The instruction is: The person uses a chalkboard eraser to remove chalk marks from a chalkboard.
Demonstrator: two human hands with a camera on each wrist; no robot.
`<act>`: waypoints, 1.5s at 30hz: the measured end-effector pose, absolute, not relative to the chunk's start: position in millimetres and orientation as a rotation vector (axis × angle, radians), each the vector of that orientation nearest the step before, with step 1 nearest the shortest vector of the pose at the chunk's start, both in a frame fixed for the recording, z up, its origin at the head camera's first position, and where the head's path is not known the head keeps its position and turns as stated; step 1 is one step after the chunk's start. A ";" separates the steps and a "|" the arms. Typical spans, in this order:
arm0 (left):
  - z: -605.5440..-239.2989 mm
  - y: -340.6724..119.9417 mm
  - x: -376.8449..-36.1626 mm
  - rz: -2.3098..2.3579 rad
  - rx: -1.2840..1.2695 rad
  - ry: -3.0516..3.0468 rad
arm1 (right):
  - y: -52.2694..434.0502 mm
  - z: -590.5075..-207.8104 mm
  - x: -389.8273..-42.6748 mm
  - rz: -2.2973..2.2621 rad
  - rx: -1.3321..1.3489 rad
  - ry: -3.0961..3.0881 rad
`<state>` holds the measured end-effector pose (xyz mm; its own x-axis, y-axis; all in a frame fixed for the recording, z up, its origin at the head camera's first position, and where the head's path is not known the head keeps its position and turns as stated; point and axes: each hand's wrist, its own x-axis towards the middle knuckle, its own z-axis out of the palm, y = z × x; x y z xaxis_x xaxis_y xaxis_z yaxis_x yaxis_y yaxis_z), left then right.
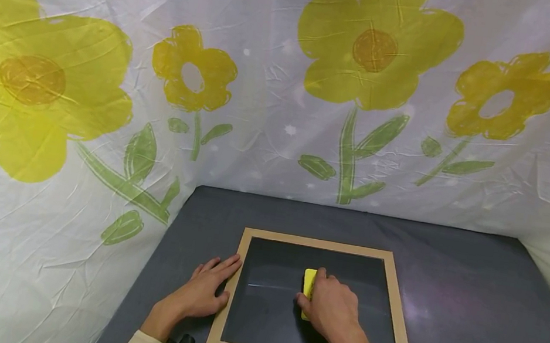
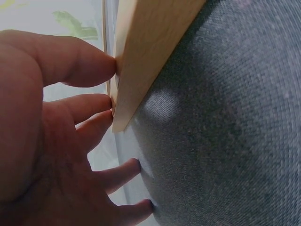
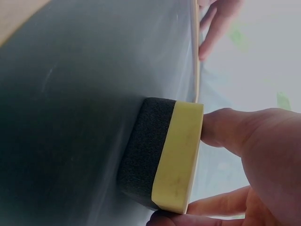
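A wood-framed blackboard [image 1: 320, 243] lies flat on the grey table [image 1: 471, 319]. My right hand [image 1: 331, 310] grips a yellow eraser [image 1: 308, 283] with a black felt underside [image 3: 141, 150] and presses it on the dark board near its middle. A faint chalk streak [image 1: 268, 286] runs left of the eraser. My left hand [image 1: 206, 291] rests flat on the table with straight fingers touching the frame's left edge [image 2: 141, 61]; the left wrist view shows the fingertips [image 2: 106, 63] against the wood.
A white cloth printed with yellow flowers [image 1: 373, 50] hangs as a wall behind and along both sides of the table. Grey table surface shows to the right of the frame and behind it.
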<state>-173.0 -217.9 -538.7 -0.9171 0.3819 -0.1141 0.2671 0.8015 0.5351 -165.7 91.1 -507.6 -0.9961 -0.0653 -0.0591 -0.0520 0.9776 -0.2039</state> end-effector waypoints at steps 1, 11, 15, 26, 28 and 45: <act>-538.7 -218.0 -173.0 0.776 0.506 2.773 | 90.6 -507.5 -165.5 -0.313 -0.092 3.058; -538.7 -218.0 -172.6 0.774 0.504 2.772 | 85.5 -507.3 -165.3 -0.289 -0.099 3.058; -538.9 -218.2 -172.2 0.774 0.499 2.771 | 83.3 -507.3 -164.4 -0.292 -0.106 3.067; -538.4 -218.5 -172.2 0.780 0.507 2.767 | 78.2 -508.3 -163.6 -0.258 -0.153 3.091; -539.2 -218.5 -172.7 0.777 0.507 2.766 | 77.4 -508.1 -163.2 -0.258 -0.164 3.094; -540.6 -217.8 -173.1 0.780 0.505 2.762 | 70.0 -507.6 -164.0 -0.261 -0.169 3.078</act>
